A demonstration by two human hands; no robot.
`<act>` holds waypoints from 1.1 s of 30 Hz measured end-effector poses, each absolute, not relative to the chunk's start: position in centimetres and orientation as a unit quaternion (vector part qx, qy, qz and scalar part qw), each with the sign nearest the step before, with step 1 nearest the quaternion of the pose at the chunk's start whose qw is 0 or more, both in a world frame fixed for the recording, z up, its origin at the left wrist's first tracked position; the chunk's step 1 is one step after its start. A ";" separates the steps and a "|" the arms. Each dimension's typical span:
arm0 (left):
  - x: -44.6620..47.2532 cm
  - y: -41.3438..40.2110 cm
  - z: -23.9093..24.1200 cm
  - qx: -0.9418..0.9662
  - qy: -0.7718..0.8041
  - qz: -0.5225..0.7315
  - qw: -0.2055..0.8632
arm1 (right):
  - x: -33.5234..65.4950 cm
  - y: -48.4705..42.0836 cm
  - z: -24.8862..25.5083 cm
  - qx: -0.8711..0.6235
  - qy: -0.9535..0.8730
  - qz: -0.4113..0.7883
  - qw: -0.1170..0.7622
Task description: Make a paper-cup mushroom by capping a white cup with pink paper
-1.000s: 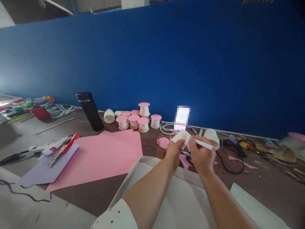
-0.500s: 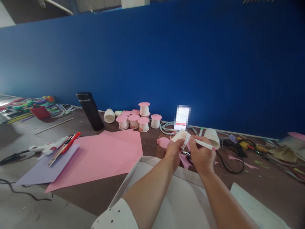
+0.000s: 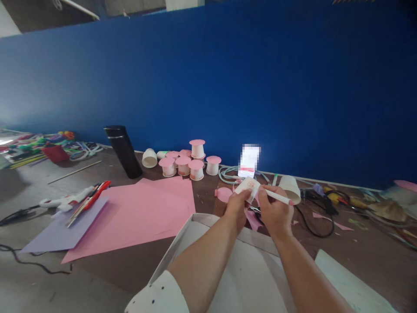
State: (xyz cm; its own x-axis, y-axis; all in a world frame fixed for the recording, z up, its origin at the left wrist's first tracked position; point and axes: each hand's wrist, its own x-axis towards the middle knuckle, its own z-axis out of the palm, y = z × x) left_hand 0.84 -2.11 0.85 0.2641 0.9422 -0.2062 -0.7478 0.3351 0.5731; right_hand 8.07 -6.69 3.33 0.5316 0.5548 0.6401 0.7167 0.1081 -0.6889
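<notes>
My left hand (image 3: 236,209) is closed around a small white paper cup (image 3: 243,186) with a faint orange-pink drawing on its side. A white marker (image 3: 279,197) with a pink end is pinched in my right hand (image 3: 275,213); its tip points left, close to the cup, but whether it touches is hard to see. Just behind my right hand a larger white cup (image 3: 290,189) lies on its side. Beyond the held cup stands a lit phone (image 3: 249,161), its screen blurred out. A pink paper circle (image 3: 224,194) lies left of my hands.
Several white cups with pink disc tops (image 3: 196,169) stand near the blue partition (image 3: 208,87). A black bottle (image 3: 124,152), pink sheets (image 3: 146,208), a purple sheet (image 3: 65,230), a red-handled cutting tool (image 3: 89,202) and a glue gun (image 3: 67,202) are leftward. Cables (image 3: 317,234) lie right.
My right hand and the marker have shifted very slightly left. More of the drawing on the cup shows now. Both hands keep their hold.
</notes>
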 end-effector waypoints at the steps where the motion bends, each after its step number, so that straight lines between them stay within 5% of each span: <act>1: 0.8 -2.1 1.0 0.171 0.261 0.544 0.779 | 8.0 -6.8 3.4 -0.652 -0.484 -0.065 0.580; 8: 0.1 -2.2 1.8 0.103 0.232 0.525 0.812 | 8.3 -6.5 3.2 -0.579 -0.442 0.000 0.685; 19: -0.3 -3.3 2.6 0.114 0.105 0.453 0.878 | 9.2 -4.6 1.7 -0.422 -0.286 0.435 0.742; 33: 0.1 -4.2 2.7 0.177 0.088 0.460 0.866 | 8.9 -5.3 2.9 -0.364 -0.241 0.515 0.738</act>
State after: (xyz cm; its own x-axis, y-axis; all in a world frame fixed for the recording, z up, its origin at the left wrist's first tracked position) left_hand 0.07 -4.17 2.69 0.5612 0.8276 0.0103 -0.7650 0.5139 0.3881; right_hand 8.94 -5.33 2.87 0.3534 0.9353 -0.0186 -0.5836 0.2049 -0.7858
